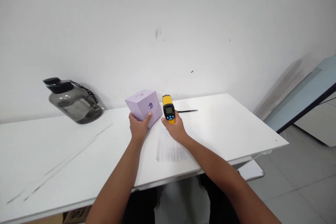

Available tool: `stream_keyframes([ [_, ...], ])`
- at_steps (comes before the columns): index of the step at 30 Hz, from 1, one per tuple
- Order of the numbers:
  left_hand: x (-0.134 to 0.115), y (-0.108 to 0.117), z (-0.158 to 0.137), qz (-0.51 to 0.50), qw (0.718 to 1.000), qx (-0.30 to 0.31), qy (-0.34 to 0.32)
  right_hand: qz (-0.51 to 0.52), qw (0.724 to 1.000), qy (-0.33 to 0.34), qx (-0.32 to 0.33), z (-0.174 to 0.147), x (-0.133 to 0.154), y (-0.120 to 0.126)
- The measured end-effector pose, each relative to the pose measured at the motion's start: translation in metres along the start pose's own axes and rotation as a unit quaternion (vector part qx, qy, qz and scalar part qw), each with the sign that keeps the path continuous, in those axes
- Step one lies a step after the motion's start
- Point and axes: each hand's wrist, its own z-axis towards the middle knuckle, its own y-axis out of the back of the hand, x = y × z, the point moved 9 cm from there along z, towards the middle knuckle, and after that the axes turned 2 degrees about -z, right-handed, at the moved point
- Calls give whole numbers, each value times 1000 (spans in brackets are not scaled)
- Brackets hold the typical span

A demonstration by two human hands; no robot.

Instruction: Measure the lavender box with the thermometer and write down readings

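Both of my 2 hands occupied. Left hand (138, 127) grips the lavender carton (144, 106) low, thumb across its front, probably to steady it; base contact with the white table (220, 129) unclear. Right hand (178, 128) wraps the yellow-black infrared thermometer's (168, 107) handle, display facing me, presumably for legibility. 1 black pen-like stick (187, 111) lies just beyond.

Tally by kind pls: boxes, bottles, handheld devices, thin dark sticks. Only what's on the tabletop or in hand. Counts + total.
Light purple box: 1
Grey see-through bottle: 1
Yellow-and-black handheld device: 1
Thin dark stick: 1
Total: 4
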Motion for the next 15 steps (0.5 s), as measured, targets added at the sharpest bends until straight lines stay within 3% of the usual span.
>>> stream_keyframes([
  [15, 3, -2, 1, -3, 1000, 9, 5, -17, 1000, 6, 10, -1, 3, 0],
])
